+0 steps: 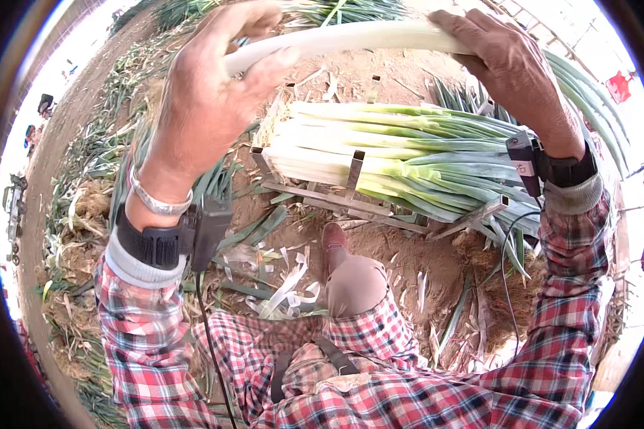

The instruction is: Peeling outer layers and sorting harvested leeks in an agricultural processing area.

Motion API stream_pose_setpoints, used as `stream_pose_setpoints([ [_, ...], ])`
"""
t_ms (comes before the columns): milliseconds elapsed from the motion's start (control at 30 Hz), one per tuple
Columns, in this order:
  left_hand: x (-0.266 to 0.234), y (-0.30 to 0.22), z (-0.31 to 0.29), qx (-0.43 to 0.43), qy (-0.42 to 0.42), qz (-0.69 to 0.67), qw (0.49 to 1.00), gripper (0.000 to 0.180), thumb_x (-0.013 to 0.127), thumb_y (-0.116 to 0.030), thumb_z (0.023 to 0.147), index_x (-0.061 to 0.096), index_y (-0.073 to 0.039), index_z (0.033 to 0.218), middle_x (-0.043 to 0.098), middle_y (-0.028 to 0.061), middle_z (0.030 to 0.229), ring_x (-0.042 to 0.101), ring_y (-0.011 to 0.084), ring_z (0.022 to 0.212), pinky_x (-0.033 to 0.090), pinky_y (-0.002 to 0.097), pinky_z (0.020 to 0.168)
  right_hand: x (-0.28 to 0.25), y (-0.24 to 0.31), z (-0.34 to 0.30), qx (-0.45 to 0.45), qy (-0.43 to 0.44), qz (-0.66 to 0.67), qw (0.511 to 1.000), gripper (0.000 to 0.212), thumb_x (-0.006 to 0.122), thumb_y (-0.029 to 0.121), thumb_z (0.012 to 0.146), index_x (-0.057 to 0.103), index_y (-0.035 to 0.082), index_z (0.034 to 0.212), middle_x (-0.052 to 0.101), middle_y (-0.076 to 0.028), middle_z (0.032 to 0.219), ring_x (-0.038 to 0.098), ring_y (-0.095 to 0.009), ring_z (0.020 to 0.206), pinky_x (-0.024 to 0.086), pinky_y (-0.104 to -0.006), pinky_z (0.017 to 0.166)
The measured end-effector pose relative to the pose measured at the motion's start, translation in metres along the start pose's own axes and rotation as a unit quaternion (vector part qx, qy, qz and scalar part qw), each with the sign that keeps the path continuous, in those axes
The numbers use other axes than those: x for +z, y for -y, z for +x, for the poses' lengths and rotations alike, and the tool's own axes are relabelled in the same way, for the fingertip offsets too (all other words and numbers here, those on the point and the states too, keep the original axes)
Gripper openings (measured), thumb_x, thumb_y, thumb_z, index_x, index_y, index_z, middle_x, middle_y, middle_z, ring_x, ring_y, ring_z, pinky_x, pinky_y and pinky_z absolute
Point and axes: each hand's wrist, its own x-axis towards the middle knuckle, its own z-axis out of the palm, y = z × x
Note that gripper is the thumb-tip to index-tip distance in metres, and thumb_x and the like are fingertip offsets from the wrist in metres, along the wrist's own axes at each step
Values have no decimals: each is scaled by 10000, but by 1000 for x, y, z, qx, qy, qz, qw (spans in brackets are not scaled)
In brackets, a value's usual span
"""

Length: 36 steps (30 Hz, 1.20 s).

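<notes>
Leek stack [408,154] fills frame center, lying in a metal rack [350,204] on the soil. Single leek [350,36] spans the top edge: left hand [207,100] fingers wrapped around its white end, right hand [511,68] fingers clasping it mid-stalk.

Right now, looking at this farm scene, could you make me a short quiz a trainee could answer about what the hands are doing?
1. True or false: both hands grip the same long white leek.
2. Where does the stack of trimmed leeks lie?
A. in a bucket
B. on a metal rack
C. on a cart
3. What is strapped to each wrist?

Key:
1. True: the left hand holds its pale end and the right hand holds it nearer the green leaves.
2. B.
3. A black band carrying a small black device.
</notes>
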Motion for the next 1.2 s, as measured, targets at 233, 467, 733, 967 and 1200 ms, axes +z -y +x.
stream_pose_setpoints([
  [233, 102, 100, -130, -224, 159, -18, 961, 445, 694, -197, 856, 577, -26, 1249, 629, 171, 1189, 609, 327, 1102, 487, 396, 942, 90, -60, -54, 174, 87, 44, 980, 450, 666, 181, 874, 568, 153, 1313, 644, -99, 1096, 642, -284, 1026, 495, -432, 898],
  [467, 216, 136, -172, -173, 244, 14, 954, 509, 595, -275, 927, 508, -17, 1357, 544, 177, 1355, 520, 331, 1252, 406, 420, 1061, 138, -37, -66, 195, 185, 113, 956, 481, 627, 65, 865, 545, 118, 1335, 633, -153, 1088, 641, -341, 976, 501, -421, 869],
  [733, 254, 145, -140, -284, 413, -65, 863, 402, 571, -261, 936, 593, -23, 1259, 617, 163, 1248, 573, 338, 1168, 456, 426, 999, 169, -49, -52, 243, 213, 158, 933, 464, 651, 46, 858, 555, 104, 1308, 622, -151, 993, 625, -339, 940, 490, -417, 859],
  [967, 311, 226, -123, -146, 237, 42, 960, 457, 599, -257, 899, 553, -38, 1298, 593, 138, 1283, 544, 302, 1223, 440, 430, 1014, 199, -54, -19, 238, 219, 147, 935, 456, 658, 48, 852, 566, 111, 1295, 626, -144, 1006, 629, -345, 948, 498, -426, 853],
  [1200, 351, 257, -111, -163, 313, 106, 930, 532, 596, -387, 908, 534, -88, 1344, 541, 135, 1287, 521, 318, 1230, 384, 461, 1059, 231, -65, -19, 211, 227, 162, 937, 490, 664, 62, 852, 558, 94, 1330, 595, -128, 942, 616, -332, 892, 500, -421, 815],
])
